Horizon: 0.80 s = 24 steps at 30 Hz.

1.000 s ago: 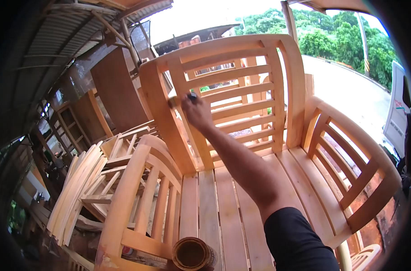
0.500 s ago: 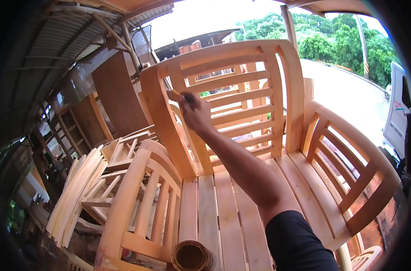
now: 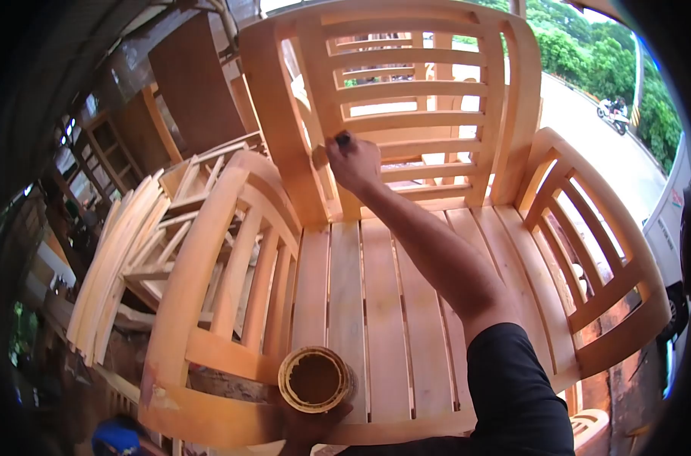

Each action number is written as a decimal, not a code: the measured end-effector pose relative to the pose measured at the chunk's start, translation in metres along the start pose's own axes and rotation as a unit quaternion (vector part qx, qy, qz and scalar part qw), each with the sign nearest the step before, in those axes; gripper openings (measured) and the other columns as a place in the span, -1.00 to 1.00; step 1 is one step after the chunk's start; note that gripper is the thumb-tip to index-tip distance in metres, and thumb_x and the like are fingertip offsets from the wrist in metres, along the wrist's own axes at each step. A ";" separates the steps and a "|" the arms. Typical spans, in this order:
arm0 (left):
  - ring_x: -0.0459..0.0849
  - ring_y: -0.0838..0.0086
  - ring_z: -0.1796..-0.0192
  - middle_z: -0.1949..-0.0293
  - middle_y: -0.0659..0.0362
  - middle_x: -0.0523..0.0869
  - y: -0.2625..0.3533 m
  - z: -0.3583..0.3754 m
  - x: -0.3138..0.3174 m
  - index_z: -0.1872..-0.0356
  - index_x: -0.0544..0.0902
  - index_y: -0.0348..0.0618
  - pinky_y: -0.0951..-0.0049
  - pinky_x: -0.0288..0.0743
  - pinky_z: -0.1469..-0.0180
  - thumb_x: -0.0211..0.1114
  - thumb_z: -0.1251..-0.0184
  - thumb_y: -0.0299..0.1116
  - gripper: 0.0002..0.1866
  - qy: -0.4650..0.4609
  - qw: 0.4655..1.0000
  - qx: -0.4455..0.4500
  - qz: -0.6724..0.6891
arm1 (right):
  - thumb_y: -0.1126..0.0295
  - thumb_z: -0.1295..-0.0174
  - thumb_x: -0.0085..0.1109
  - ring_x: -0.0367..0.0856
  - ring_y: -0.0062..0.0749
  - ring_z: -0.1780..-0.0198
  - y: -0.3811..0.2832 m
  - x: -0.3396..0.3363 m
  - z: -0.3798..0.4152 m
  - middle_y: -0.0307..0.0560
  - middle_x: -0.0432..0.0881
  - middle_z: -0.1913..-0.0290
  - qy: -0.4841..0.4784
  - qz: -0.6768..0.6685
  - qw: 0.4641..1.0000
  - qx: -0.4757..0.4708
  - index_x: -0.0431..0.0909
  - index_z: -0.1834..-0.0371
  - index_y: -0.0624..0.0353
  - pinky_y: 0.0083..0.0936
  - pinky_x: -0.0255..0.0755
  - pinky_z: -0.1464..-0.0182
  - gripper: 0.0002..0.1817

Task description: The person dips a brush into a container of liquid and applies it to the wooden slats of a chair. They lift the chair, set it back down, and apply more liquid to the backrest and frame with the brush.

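Observation:
A wooden slatted chair [image 3: 406, 304] fills the middle of the view, with a tall slatted back and armrests at both sides. My right hand [image 3: 353, 163] is closed around the dark handle of a brush [image 3: 319, 156], its bristle end at the left upright of the backrest. Low in the view, my left hand [image 3: 311, 425] holds an open can [image 3: 315, 380] of brownish liquid from below, over the front left of the seat. Shadow and the can hide part of its fingers.
Stacked pale wooden strips [image 3: 121, 266] and frames lie left of the chair. Brown boards [image 3: 193, 76] lean behind. A motorcycle with a rider [image 3: 613, 114] is on the road at upper right. Something blue [image 3: 116, 437] shows at the bottom left.
The view has tilted down, so the chair appears higher. My right hand has moved down the backrest's left side with the brush. My left hand now shows under the can. A motorcycle has appeared.

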<state>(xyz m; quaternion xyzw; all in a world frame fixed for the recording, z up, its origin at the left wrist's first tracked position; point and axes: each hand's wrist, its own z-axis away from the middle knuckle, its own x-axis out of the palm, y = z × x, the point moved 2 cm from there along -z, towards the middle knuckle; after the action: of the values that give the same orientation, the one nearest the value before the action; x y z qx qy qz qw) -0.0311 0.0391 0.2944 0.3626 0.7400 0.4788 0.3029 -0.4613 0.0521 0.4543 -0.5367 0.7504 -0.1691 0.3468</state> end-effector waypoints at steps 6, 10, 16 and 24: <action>0.70 0.28 -0.23 -0.21 0.04 0.67 -0.012 0.000 -0.008 -0.38 0.39 -0.27 0.20 0.64 -0.29 0.85 0.15 -0.28 0.03 -0.018 0.999 -0.038 -0.021 | 0.07 -0.37 0.15 0.78 0.20 0.21 0.036 0.049 0.045 0.23 0.77 0.37 -0.070 0.045 0.993 0.084 0.67 0.16 0.16 0.06 0.62 0.08 -0.65; 0.69 0.26 -0.25 -0.24 0.01 0.64 -0.014 -0.003 -0.008 -0.40 0.35 -0.27 0.18 0.63 -0.31 0.86 0.18 -0.25 0.09 -0.048 0.988 -0.138 0.045 | 0.13 -0.33 0.22 0.78 0.23 0.18 0.063 0.085 0.057 0.24 0.78 0.36 -0.061 0.095 0.990 0.084 0.69 0.11 0.21 0.05 0.65 0.04 -0.65; 0.66 0.17 -0.31 -0.28 -0.08 0.60 -0.026 0.002 -0.013 -0.41 0.29 -0.31 0.14 0.60 -0.35 0.82 0.08 -0.31 0.06 -0.054 0.997 -0.058 0.016 | 0.12 -0.31 0.28 0.78 0.25 0.16 0.061 0.080 0.052 0.31 0.77 0.30 -0.116 0.136 0.983 0.035 0.69 0.14 0.25 0.04 0.65 0.03 -0.64; 0.66 0.13 -0.31 -0.28 -0.11 0.59 -0.009 -0.008 -0.010 -0.39 0.29 -0.33 0.15 0.61 -0.32 0.81 0.03 -0.28 0.02 -0.039 0.999 0.010 0.014 | 0.08 -0.32 0.29 0.78 0.27 0.20 0.080 0.090 0.060 0.29 0.77 0.35 -0.094 0.147 0.984 0.031 0.68 0.15 0.25 0.06 0.64 0.05 -0.61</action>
<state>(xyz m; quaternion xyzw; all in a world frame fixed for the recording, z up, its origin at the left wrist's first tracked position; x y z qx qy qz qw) -0.0340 0.0248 0.2894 0.3945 0.7268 0.4613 0.3216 -0.4904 0.0055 0.3313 -0.4231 0.7796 -0.0880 0.4532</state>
